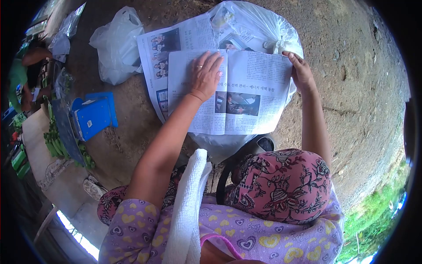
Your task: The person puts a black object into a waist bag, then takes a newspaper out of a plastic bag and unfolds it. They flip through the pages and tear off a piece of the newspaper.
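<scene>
A newspaper sheet (193, 119) with a centre crease lies over another printed sheet (151, 61), both on top of a large tied plastic bag (259, 20). My left hand (205, 75) rests on the upper sheet left of its crease, fingers stretched out, a ring on one finger. At the sheet's upper right corner, my right hand (301, 72) pinches the paper edge between thumb and fingers. More printed paper shows through the clear bag behind the sheets.
A white plastic bag (118, 48) sits at the upper left. Below it stands a blue scale-like object (93, 116). Green bananas (55, 143) lie at the left, near another person in green (18, 79). A white towel (189, 207) hangs over my front.
</scene>
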The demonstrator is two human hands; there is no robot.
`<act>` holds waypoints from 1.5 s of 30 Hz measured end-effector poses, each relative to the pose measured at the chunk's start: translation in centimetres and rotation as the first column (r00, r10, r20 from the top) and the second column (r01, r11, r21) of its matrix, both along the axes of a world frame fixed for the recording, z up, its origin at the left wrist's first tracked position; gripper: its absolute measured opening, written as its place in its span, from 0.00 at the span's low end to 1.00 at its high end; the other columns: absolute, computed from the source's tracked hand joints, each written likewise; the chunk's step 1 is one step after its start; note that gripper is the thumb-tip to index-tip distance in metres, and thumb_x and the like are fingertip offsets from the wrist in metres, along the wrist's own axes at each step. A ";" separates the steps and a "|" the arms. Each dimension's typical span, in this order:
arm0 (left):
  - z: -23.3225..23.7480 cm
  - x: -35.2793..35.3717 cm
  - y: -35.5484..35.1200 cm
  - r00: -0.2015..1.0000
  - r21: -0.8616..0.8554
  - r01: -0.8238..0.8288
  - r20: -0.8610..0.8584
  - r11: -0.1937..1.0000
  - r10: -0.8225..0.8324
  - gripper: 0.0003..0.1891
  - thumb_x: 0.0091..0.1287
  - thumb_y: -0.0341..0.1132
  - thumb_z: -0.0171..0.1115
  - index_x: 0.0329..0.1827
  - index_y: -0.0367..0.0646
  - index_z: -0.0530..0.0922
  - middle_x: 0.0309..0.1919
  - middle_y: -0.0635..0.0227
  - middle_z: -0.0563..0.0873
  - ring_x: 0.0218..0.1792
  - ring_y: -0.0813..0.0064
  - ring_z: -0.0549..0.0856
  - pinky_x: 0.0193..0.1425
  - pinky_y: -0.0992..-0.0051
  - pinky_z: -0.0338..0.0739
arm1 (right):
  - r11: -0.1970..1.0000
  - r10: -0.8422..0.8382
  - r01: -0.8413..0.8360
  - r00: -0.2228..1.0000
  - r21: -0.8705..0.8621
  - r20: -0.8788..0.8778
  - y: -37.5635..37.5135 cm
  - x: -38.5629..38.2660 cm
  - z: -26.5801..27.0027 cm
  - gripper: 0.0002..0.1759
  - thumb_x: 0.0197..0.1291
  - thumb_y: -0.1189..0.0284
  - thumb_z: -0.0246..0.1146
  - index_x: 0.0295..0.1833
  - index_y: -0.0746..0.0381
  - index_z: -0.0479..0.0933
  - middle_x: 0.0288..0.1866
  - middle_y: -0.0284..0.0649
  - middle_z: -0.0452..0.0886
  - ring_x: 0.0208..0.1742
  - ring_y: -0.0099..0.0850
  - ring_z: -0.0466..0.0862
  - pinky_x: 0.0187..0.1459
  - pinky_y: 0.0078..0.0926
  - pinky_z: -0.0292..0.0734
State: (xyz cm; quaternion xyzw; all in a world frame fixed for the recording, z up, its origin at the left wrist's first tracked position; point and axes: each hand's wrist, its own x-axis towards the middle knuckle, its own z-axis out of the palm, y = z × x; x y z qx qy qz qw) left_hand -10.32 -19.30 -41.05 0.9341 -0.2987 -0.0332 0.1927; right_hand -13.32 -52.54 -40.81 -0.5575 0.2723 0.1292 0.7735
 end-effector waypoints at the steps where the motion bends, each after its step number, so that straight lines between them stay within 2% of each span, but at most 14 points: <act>1: 0.2 -0.1 -0.3 1.000 0.026 -0.018 -0.017 1.000 0.019 0.24 0.63 0.37 0.59 0.64 0.52 0.72 0.68 0.73 0.67 0.70 0.62 0.61 0.72 0.45 0.49 | 1.000 -0.006 0.005 0.999 -0.020 -0.049 -0.1 -0.8 -0.8 0.30 0.57 0.55 0.69 0.55 0.68 0.76 0.45 0.43 0.83 0.50 0.32 0.81 0.54 0.28 0.74; 5: -0.4 0.2 -1.3 0.999 0.066 -0.022 -0.033 0.998 0.024 0.29 0.61 0.39 0.60 0.67 0.54 0.68 0.71 0.75 0.63 0.73 0.61 0.56 0.71 0.38 0.44 | 0.983 -0.019 0.005 0.997 -0.183 -0.072 0.9 -2.0 -1.8 0.23 0.59 0.60 0.69 0.50 0.68 0.79 0.40 0.39 0.84 0.40 0.25 0.82 0.44 0.23 0.77; 8: -0.6 0.4 -1.9 1.000 0.128 -0.030 0.010 0.991 0.029 0.31 0.61 0.42 0.58 0.70 0.55 0.66 0.73 0.74 0.60 0.75 0.61 0.52 0.72 0.37 0.41 | 0.971 0.025 -0.064 0.985 -0.229 -0.172 0.8 -1.2 -1.7 0.19 0.61 0.62 0.68 0.48 0.68 0.80 0.39 0.39 0.85 0.39 0.23 0.82 0.41 0.19 0.76; 11: 0.5 0.3 -1.2 0.999 0.228 -0.036 -0.028 0.973 0.043 0.32 0.64 0.43 0.53 0.74 0.55 0.61 0.76 0.74 0.56 0.76 0.59 0.49 0.72 0.37 0.41 | 0.963 -0.004 -0.031 0.991 -0.269 -0.131 2.6 -1.7 -0.7 0.18 0.63 0.65 0.65 0.50 0.68 0.79 0.41 0.39 0.85 0.40 0.22 0.81 0.41 0.17 0.77; 16: 0.6 0.2 -1.2 0.997 0.269 -0.046 -0.045 0.962 0.060 0.33 0.65 0.43 0.52 0.75 0.55 0.58 0.77 0.75 0.53 0.77 0.60 0.47 0.72 0.35 0.39 | 0.934 -0.209 0.144 0.963 -0.328 -0.172 5.9 -3.8 0.8 0.17 0.65 0.66 0.63 0.52 0.68 0.80 0.41 0.39 0.85 0.39 0.21 0.81 0.42 0.18 0.77; 18: 0.5 0.4 -1.4 0.997 0.282 -0.044 -0.046 0.959 0.060 0.33 0.65 0.43 0.52 0.75 0.55 0.58 0.77 0.75 0.52 0.77 0.59 0.47 0.72 0.35 0.39 | 0.958 -0.257 0.237 0.959 -0.158 -0.122 6.0 -5.0 -1.2 0.16 0.66 0.68 0.63 0.51 0.70 0.79 0.41 0.39 0.84 0.38 0.21 0.81 0.41 0.18 0.77; 24: 1.4 -0.1 -0.8 0.998 0.263 -0.042 -0.037 0.964 0.053 0.33 0.64 0.43 0.52 0.75 0.55 0.59 0.77 0.75 0.53 0.77 0.58 0.48 0.71 0.34 0.39 | 0.926 -0.365 0.348 0.924 -0.146 -0.116 6.5 -7.3 -1.3 0.13 0.66 0.69 0.62 0.48 0.70 0.79 0.38 0.38 0.83 0.35 0.21 0.79 0.38 0.17 0.75; 27: 1.5 -0.1 -0.8 0.998 0.251 -0.045 -0.030 0.967 0.054 0.33 0.64 0.43 0.52 0.74 0.55 0.59 0.77 0.75 0.53 0.77 0.58 0.48 0.71 0.34 0.39 | 0.899 -0.438 0.438 0.895 -0.015 -0.090 6.7 -8.7 -1.9 0.13 0.66 0.70 0.62 0.48 0.70 0.78 0.38 0.38 0.83 0.35 0.21 0.80 0.39 0.17 0.76; 30: 1.3 0.0 -0.6 0.998 0.250 -0.049 -0.020 0.967 0.056 0.32 0.65 0.43 0.52 0.74 0.55 0.59 0.76 0.75 0.54 0.77 0.58 0.49 0.71 0.34 0.40 | 0.903 -0.427 0.429 0.895 -0.006 -0.127 6.7 -9.8 -0.4 0.14 0.65 0.69 0.63 0.48 0.70 0.78 0.40 0.39 0.83 0.37 0.21 0.80 0.40 0.17 0.76; 34: 1.1 0.1 -0.3 0.998 0.249 -0.052 -0.007 0.967 0.056 0.32 0.65 0.43 0.51 0.74 0.55 0.60 0.76 0.75 0.55 0.77 0.58 0.50 0.71 0.34 0.40 | 0.968 -0.249 0.235 0.946 -0.087 -0.209 8.2 -11.6 1.5 0.14 0.65 0.68 0.63 0.47 0.70 0.77 0.41 0.41 0.84 0.36 0.23 0.81 0.39 0.16 0.77; 36: 0.9 0.1 -0.2 0.998 0.251 -0.054 -0.004 0.966 0.057 0.32 0.65 0.43 0.51 0.74 0.56 0.60 0.76 0.75 0.55 0.77 0.58 0.50 0.71 0.34 0.41 | 0.971 -0.237 0.228 0.960 -0.078 -0.148 8.6 -12.9 0.9 0.13 0.66 0.69 0.62 0.47 0.70 0.77 0.41 0.42 0.85 0.35 0.23 0.82 0.38 0.16 0.77; 40: 0.7 0.4 -0.4 0.998 0.244 -0.053 -0.006 0.968 0.057 0.32 0.64 0.43 0.51 0.74 0.56 0.60 0.76 0.75 0.55 0.76 0.58 0.50 0.70 0.34 0.42 | 0.937 -0.307 0.258 0.930 -0.233 -0.203 8.4 -14.5 1.0 0.12 0.67 0.70 0.61 0.45 0.70 0.78 0.38 0.41 0.84 0.33 0.23 0.81 0.37 0.17 0.78; 42: 0.5 0.4 -0.6 0.999 0.240 -0.051 -0.004 0.969 0.054 0.32 0.64 0.43 0.52 0.74 0.56 0.60 0.76 0.75 0.55 0.76 0.58 0.50 0.70 0.34 0.42 | 0.911 -0.408 0.393 0.903 -0.121 -0.138 7.9 -15.8 0.3 0.13 0.66 0.70 0.61 0.46 0.70 0.77 0.39 0.42 0.84 0.36 0.25 0.82 0.41 0.21 0.79; 45: 0.2 0.2 -1.0 0.998 0.236 -0.056 -0.004 0.970 0.059 0.32 0.64 0.43 0.52 0.74 0.56 0.60 0.76 0.74 0.55 0.76 0.58 0.50 0.70 0.34 0.41 | 0.893 -0.431 0.447 0.879 0.039 -0.203 8.4 -17.1 1.9 0.17 0.64 0.68 0.64 0.50 0.71 0.75 0.42 0.44 0.83 0.41 0.27 0.82 0.46 0.23 0.79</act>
